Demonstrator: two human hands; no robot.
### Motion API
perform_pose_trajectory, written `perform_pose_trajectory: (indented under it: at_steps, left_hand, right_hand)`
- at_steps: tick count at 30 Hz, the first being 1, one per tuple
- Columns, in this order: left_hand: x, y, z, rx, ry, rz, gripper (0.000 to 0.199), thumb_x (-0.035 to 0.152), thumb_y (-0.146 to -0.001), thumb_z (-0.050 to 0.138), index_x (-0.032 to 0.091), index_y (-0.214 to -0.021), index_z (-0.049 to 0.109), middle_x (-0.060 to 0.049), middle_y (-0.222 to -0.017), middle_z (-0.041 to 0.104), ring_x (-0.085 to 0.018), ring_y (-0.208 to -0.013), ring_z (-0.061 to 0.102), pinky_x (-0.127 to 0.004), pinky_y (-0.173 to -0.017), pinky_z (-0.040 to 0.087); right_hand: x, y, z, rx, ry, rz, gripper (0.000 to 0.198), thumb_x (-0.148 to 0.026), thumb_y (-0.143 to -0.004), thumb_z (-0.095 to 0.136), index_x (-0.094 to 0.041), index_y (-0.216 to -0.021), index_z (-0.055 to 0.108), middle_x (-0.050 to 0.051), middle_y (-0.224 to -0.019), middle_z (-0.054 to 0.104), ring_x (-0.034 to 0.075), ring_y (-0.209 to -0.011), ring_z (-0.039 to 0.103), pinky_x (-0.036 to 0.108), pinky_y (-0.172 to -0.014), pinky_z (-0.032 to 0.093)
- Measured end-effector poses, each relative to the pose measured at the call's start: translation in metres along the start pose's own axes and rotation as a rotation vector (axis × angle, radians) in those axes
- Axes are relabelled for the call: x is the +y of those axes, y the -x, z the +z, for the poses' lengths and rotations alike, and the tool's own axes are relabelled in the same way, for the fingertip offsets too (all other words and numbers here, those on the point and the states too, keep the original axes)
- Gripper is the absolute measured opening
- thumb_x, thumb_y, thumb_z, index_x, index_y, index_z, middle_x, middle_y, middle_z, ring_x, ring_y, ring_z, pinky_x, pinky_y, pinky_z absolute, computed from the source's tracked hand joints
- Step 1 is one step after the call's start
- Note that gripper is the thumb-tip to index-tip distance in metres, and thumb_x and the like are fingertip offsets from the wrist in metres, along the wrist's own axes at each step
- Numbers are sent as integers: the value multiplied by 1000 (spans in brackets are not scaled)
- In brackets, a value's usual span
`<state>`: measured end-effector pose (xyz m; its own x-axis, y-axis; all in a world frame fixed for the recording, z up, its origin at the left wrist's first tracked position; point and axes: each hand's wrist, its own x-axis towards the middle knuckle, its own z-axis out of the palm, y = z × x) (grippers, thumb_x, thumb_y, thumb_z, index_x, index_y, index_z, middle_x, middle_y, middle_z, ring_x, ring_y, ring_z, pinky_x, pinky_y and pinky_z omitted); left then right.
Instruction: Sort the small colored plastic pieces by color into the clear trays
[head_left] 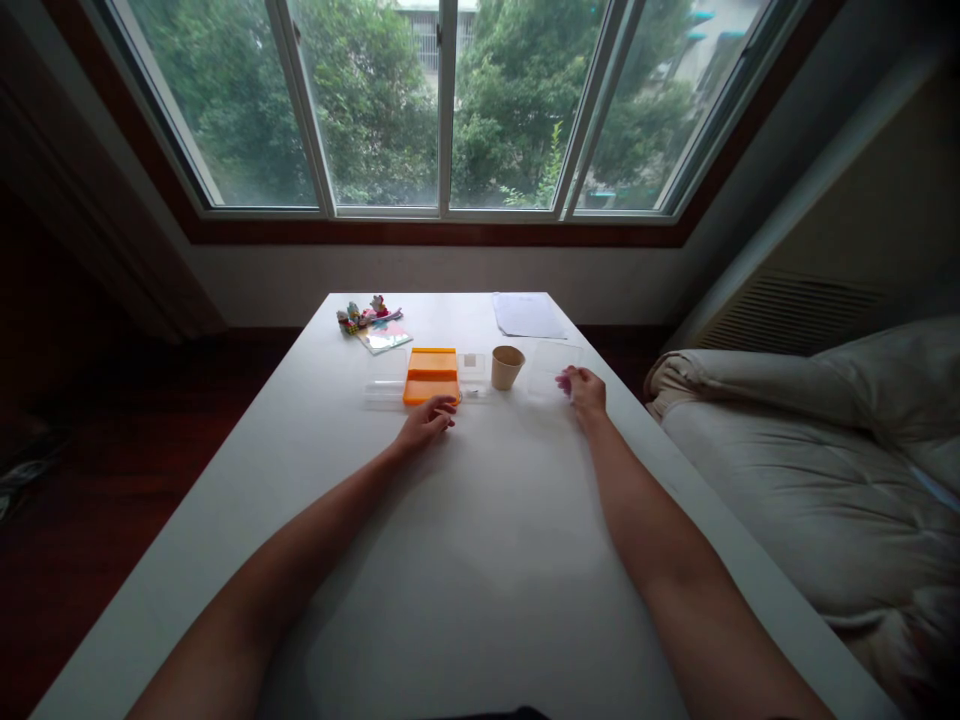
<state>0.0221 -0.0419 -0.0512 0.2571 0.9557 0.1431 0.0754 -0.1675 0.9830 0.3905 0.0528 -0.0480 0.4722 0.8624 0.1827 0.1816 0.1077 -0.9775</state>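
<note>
My left hand (427, 424) rests at the near edge of an orange plastic case (433, 376), its fingers loosely bent and apart, with nothing visible in them. Clear plastic boxes (386, 391) flank that case on both sides, and a small shiny item lies by its right near corner. Over a clear plastic tray (546, 362) to the right is my right hand (585, 391), its fingertips pinched together. Whatever they hold, if anything, is too small to tell. A brown paper cup (507, 368) stands upright between the case and the tray.
At the table's far left sit colourful small figures (369, 314) beside a shiny plastic packet (385, 336). White paper sheets (528, 314) lie at the far right. A cushioned sofa (795, 440) borders the white table (480, 560) on the right, and a window is beyond.
</note>
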Motion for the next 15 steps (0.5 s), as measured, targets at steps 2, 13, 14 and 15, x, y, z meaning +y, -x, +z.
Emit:
perform_pose_trajectory:
  at_steps: [2,13,14,15]
  left_hand:
    - [-1,0,0,-4,-7,5,39,18,-83,55,19,-121,62,-7,-106,66,-13,-83,67,-28,-76,52]
    - [2,-1,-2,-18,-49,18,36,20,-83,56,19,-118,64,-7,-106,66,-14,-84,67,-29,-77,53]
    - [3,-1,-1,-18,-47,16,36,20,-83,56,19,-118,64,-7,-105,67,-14,-84,67,-29,-77,53]
    - [4,0,-1,-17,-43,15,36,20,-83,57,19,-118,64,-7,-105,67,-15,-84,67,-30,-77,53]
  right_hand:
    - [6,-2,0,-6,186,-17,40,-57,-79,63,-17,-86,66,7,-77,73,17,-65,64,26,-62,48]
    - [-18,21,10,240,592,-374,26,-33,-89,46,-17,-95,64,13,-99,66,24,-88,58,36,-85,44]
    - [-22,27,14,212,605,-424,25,-32,-90,45,-17,-94,64,12,-96,65,23,-87,57,36,-85,43]
    - [-26,33,19,166,621,-449,25,-32,-91,44,-17,-94,64,11,-91,65,22,-83,57,34,-82,43]
